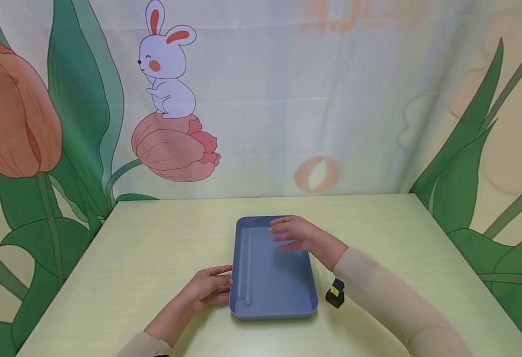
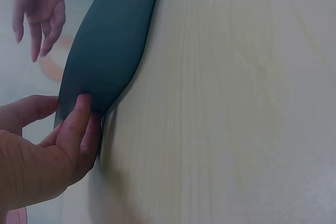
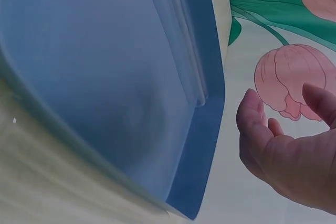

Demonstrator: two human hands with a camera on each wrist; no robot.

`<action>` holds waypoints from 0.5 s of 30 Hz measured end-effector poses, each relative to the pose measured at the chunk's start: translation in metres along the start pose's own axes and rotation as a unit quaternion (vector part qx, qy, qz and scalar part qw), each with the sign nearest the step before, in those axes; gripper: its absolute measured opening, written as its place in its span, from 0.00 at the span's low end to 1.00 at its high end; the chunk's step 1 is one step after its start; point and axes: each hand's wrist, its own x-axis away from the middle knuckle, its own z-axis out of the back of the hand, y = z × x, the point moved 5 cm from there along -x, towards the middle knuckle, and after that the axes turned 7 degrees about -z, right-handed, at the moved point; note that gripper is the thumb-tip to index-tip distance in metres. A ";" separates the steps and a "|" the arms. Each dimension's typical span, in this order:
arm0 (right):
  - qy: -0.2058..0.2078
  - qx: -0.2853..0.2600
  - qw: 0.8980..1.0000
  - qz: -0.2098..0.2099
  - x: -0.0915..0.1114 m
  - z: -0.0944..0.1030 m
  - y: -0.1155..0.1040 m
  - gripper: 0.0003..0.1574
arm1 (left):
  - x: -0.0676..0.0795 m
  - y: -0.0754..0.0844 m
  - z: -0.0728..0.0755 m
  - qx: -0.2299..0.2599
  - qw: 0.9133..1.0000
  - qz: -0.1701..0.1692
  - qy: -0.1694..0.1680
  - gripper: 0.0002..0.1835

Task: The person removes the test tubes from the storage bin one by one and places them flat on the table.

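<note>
A blue rectangular tray [image 1: 283, 277] lies on the table, its long sides running away from me. Inside it, along the left wall, rest slim clear tubes [image 1: 247, 267] with rounded ends; the right wrist view shows these tubes [image 3: 184, 40] as well. My left hand [image 1: 209, 287] touches the tray's outer left side with loosely bent fingers. In the left wrist view, its fingertips [image 2: 82, 103] lie against the tray's outer wall. Over the far right part of the tray hovers my right hand [image 1: 294, 232], fingers apart and holding nothing. The right wrist view shows that hand's fingers [image 3: 254, 124] loosely curved.
The pale wooden table [image 1: 162, 248] extends around the tray. A small black object with a yellow mark [image 1: 335, 293] sits beside the right sleeve [image 1: 385, 292]. Behind the table hangs a curtain [image 1: 261, 99] printed with tulips and a rabbit.
</note>
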 end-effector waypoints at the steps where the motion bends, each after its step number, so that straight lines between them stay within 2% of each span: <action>1: -0.001 0.003 1.000 -0.005 -0.002 -0.003 0.001 0.35 | 0.000 0.000 0.000 0.000 1.000 0.000 -0.001 0.30; 7: -0.003 0.005 1.000 -0.029 -0.018 -0.018 0.007 0.36 | -0.001 0.000 0.000 0.001 1.000 0.000 0.000 0.29; 15: 0.015 0.007 0.999 -0.037 -0.032 -0.033 0.014 0.34 | -0.001 0.000 -0.002 0.001 1.000 0.003 0.002 0.30</action>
